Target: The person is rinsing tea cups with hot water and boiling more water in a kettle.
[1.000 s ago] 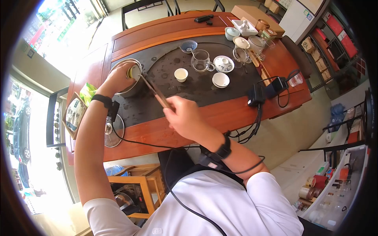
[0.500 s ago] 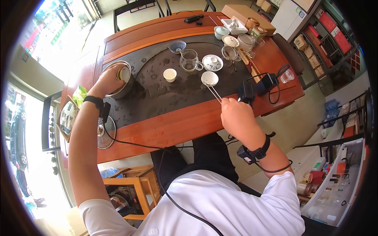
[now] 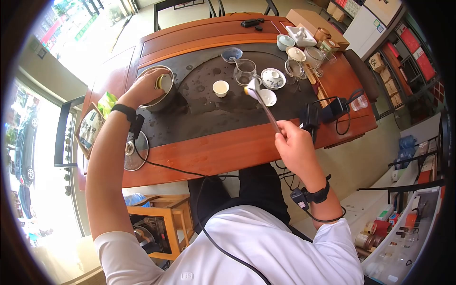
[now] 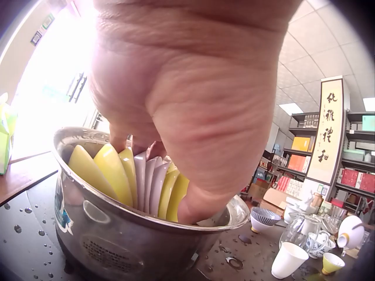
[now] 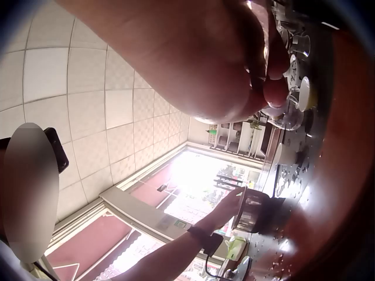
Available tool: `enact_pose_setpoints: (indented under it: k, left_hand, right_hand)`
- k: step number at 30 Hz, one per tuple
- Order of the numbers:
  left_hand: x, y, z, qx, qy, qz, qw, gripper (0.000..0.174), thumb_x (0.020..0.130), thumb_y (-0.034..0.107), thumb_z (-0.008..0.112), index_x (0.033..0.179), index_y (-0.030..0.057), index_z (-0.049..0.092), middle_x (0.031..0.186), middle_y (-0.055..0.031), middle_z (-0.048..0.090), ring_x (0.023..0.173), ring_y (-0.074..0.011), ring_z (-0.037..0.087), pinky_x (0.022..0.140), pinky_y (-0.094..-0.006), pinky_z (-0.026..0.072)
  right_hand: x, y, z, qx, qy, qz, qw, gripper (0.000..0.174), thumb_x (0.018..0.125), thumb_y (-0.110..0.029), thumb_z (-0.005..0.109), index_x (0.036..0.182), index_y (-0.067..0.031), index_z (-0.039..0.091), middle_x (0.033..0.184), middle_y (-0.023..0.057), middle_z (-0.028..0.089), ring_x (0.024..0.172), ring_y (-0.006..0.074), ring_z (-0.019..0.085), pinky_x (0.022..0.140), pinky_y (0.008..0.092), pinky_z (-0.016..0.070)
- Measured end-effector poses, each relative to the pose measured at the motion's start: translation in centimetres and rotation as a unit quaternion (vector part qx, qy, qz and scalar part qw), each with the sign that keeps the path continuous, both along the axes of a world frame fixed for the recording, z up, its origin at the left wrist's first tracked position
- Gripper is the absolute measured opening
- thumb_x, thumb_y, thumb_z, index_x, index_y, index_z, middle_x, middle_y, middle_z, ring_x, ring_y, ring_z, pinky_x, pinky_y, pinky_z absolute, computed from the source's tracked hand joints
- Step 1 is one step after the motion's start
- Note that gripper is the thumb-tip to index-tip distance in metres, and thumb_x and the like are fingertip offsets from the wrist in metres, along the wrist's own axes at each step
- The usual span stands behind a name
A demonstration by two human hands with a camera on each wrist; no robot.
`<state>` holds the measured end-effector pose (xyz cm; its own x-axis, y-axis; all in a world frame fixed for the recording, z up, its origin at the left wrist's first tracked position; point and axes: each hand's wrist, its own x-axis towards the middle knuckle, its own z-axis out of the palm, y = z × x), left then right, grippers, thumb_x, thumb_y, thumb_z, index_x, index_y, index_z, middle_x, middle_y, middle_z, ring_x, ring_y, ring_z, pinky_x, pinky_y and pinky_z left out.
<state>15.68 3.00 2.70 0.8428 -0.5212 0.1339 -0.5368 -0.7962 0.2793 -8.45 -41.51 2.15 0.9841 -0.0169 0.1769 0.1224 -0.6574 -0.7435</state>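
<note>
Head view: right hand [image 3: 297, 146] pinched brown-handled tongs [image 3: 269, 112] holding small white-and-yellow cup [image 3: 251, 90], centre-right; left hand [image 3: 146, 88] gripped yellow-and-lilac cup row [image 4: 155, 184] in steel pot [image 4: 114, 243], upper left. Tong-carrying seemed in hand; steady pinch likely needed next.

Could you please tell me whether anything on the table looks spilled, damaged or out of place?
Yes, a little: water drops dot the dark panel beside the metal pot, and some show on the wooden table edge. The panel may be meant to get wet, but the wood probably isn't. Nothing looks plainly broken.
</note>
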Motion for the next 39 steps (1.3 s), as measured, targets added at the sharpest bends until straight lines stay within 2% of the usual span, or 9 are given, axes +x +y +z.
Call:
enact_pose_setpoints:
  k: [2,3,5,9,17,20,35,38,39]
  left_hand:
    - [0.1,0.1,-0.1,0.008,-0.003,0.0,1.0,0.064,0.079,0.006,0.077,0.141,0.0078,0.063,0.15,-0.0185,0.063,0.145,-0.0381,0.055,0.124,-0.043,0.0425]
    - [0.1,0.1,-0.1,0.009,-0.003,0.001,1.0,0.064,0.079,0.006,0.077,0.141,0.0078,0.063,0.149,-0.0191,0.063,0.145,-0.0383,0.055,0.124,-0.043,0.0425]
    - [0.2,0.2,-0.2,0.01,-0.003,0.001,1.0,0.063,0.08,0.007,0.077,0.141,0.0078,0.064,0.149,-0.0201,0.063,0.144,-0.0387,0.055,0.124,-0.0431,0.0426]
    - [0.3,0.7,-1.1,-0.012,-0.014,0.031,0.999,0.062,0.082,0.014,0.081,0.142,0.0063,0.065,0.146,-0.022,0.065,0.142,-0.0386,0.058,0.122,-0.044,0.0441]
    - [0.0,0.8,-0.2,-0.035,-0.009,0.0,0.999,0.067,0.079,0.011,0.083,0.144,0.0074,0.066,0.146,-0.0197,0.067,0.141,-0.0369,0.059,0.12,-0.0436,0.0469]
    - [0.7,1.2,-0.6,-0.032,0.006,-0.008,0.999,0.071,0.078,0.005,0.08,0.147,0.0072,0.064,0.149,-0.0202,0.065,0.145,-0.0373,0.056,0.123,-0.0429,0.0434]
    - [0.2,1.2,0.3,-0.003,0.041,-0.003,0.999,0.071,0.08,0.005,0.079,0.149,0.0088,0.063,0.151,-0.0211,0.063,0.145,-0.0371,0.056,0.123,-0.0419,0.0447]
    - [0.5,1.8,-0.3,0.007,0.01,-0.024,1.0,0.072,0.08,0.008,0.083,0.15,0.009,0.063,0.151,-0.0207,0.063,0.144,-0.038,0.057,0.122,-0.0421,0.0454]
    - [0.2,1.8,-0.1,0.0,0.007,-0.024,1.0,0.073,0.08,0.009,0.084,0.15,0.009,0.063,0.15,-0.0206,0.063,0.143,-0.0383,0.058,0.122,-0.0423,0.0455]
  right_hand:
    - [0.6,3.0,0.7,0.142,0.079,0.02,0.986,0.028,0.099,-0.007,0.066,0.124,0.0048,0.071,0.092,0.0177,0.077,0.064,0.0206,0.071,0.06,0.0362,0.0551]
    - [1.1,4.9,0.8,0.225,0.1,0.046,0.968,0.029,0.102,-0.01,0.066,0.127,0.0048,0.07,0.086,0.0086,0.075,0.06,0.0089,0.063,0.056,0.0298,0.0515]
    - [2.8,8.8,0.6,0.338,0.127,0.103,0.927,0.03,0.104,-0.01,0.064,0.13,0.0026,0.07,0.084,0.0013,0.072,0.06,0.0053,0.061,0.054,0.0248,0.049]
    - [6.2,16.9,-0.5,0.423,0.137,0.144,0.884,0.027,0.101,-0.007,0.062,0.124,0.0036,0.07,0.081,0.0016,0.07,0.059,0.0069,0.062,0.054,0.0261,0.0504]
    - [8.4,22.3,-2.1,0.305,0.087,0.084,0.945,0.024,0.095,-0.01,0.063,0.112,0.0057,0.071,0.087,0.0248,0.075,0.08,0.0404,0.076,0.074,0.0467,0.0591]
    - [8.7,23.5,-1.4,0.253,0.032,0.066,0.965,0.024,0.095,-0.008,0.061,0.112,0.0055,0.07,0.089,0.0271,0.075,0.086,0.0462,0.075,0.079,0.0508,0.0593]
    - [9.0,28.0,-4.6,0.253,0.061,0.013,0.966,0.029,0.097,-0.006,0.059,0.122,0.0083,0.065,0.106,0.0344,0.074,0.102,0.0503,0.073,0.09,0.0547,0.058]
    - [9.7,30.0,-4.9,0.312,0.101,-0.016,0.945,0.028,0.097,-0.007,0.061,0.12,0.008,0.064,0.107,0.0341,0.074,0.106,0.051,0.071,0.093,0.0546,0.0568]
    - [10.1,30.9,-5.8,0.337,0.101,-0.015,0.936,0.028,0.097,-0.007,0.062,0.122,0.0077,0.063,0.101,0.0275,0.074,0.09,0.0406,0.07,0.079,0.0487,0.0556]
